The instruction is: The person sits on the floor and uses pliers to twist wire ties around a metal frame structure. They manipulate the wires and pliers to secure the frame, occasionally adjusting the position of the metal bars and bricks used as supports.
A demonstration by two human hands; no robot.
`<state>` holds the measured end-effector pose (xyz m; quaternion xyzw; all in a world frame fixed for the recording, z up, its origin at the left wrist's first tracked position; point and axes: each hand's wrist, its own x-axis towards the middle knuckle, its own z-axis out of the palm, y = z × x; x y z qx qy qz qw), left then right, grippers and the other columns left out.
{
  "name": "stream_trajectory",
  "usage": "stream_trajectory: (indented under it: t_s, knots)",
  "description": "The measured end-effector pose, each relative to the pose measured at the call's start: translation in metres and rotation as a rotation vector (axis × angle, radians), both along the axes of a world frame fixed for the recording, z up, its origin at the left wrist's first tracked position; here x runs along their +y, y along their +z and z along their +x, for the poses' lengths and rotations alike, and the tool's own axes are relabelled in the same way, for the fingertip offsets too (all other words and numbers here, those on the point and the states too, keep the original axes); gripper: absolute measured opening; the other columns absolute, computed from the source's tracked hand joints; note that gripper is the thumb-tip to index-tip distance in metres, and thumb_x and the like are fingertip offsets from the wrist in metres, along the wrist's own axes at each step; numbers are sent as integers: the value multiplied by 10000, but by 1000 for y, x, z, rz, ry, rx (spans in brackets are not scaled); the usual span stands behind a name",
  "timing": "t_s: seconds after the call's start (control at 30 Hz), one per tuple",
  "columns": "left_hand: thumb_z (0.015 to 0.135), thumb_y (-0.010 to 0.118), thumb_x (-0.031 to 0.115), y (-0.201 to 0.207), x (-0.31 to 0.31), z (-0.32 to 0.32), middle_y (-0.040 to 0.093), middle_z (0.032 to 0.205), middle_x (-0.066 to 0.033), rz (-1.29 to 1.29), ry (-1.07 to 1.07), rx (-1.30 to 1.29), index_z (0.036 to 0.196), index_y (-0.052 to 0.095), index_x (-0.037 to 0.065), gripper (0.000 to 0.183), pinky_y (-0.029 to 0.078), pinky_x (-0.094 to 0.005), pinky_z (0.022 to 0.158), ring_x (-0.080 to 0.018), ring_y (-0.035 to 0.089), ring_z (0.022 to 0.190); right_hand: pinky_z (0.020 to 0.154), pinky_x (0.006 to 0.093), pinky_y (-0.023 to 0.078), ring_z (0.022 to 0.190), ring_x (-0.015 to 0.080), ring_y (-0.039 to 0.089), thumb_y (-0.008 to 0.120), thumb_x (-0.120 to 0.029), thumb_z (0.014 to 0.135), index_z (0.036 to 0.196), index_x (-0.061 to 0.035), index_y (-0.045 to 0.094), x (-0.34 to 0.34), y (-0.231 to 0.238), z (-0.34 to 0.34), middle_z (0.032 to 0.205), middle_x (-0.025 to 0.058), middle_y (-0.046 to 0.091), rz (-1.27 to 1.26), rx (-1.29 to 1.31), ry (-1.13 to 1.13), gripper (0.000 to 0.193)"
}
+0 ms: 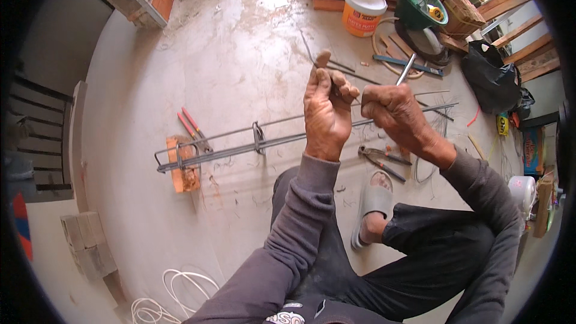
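Observation:
My left hand [327,111] is raised over the steel bars, palm up, its fingers closed on a thin dark wire [306,46] that sticks up past the fingertips. Close beside it, my right hand [401,114] is wrapped round a silver metal rod tool [406,68] whose upper end points up and away. Below both hands lies a long rebar frame [282,141] with a small stirrup [258,138] round its bars. Its left end rests on an orange brick [191,180]. My wrists hide part of the frame.
Red-handled pincers [191,121] lie by the brick, dark-handled pincers [381,161] near my sandalled foot [378,198]. Beyond are a blue level [408,65], a white-lidded bucket [362,15], a green basin [414,12] and a black bag [492,78]. White cable [171,288] coils at lower left.

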<state>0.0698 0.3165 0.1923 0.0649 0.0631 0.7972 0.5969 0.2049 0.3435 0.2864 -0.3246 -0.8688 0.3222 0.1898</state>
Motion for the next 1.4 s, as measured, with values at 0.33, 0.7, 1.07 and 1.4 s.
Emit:
stream_trajectory:
  t_s: [0.33, 0.7, 1.07, 1.4]
  knots:
    - [989, 557, 326, 19, -5, 14, 426, 689, 24, -108, -40, -292, 1207, 578, 84, 326, 408, -250, 563, -86, 390, 584, 591, 368, 446, 603, 179, 519, 593, -49, 850, 777, 34, 592, 8, -9, 5, 641, 145, 542, -188, 57, -73, 110]
    - [981, 576, 280, -21, -7, -61, 294, 589, 36, -50, 189, -195, 1037, 617, 52, 239, 171, -237, 410, -75, 209, 480, 579, 375, 498, 648, 291, 636, 657, -75, 817, 788, -44, 582, 4, -9, 32, 698, 100, 594, 312, -271, 292, 86]
    - [1002, 553, 253, 14, -11, -24, 269, 591, 48, 75, -87, -41, 991, 621, 52, 213, 165, -230, 404, -64, 200, 487, 622, 360, 535, 689, 264, 682, 636, -86, 841, 787, -2, 601, 48, 20, 19, 733, 156, 655, 375, 63, -253, 106]
    - [969, 605, 263, -10, -9, -40, 257, 586, 54, 15, 93, 50, 916, 618, 71, 200, 144, -230, 410, -59, 189, 490, 636, 443, 472, 641, 310, 617, 634, -97, 752, 723, 19, 581, -5, 1, 22, 637, 147, 585, -128, -340, 493, 131]
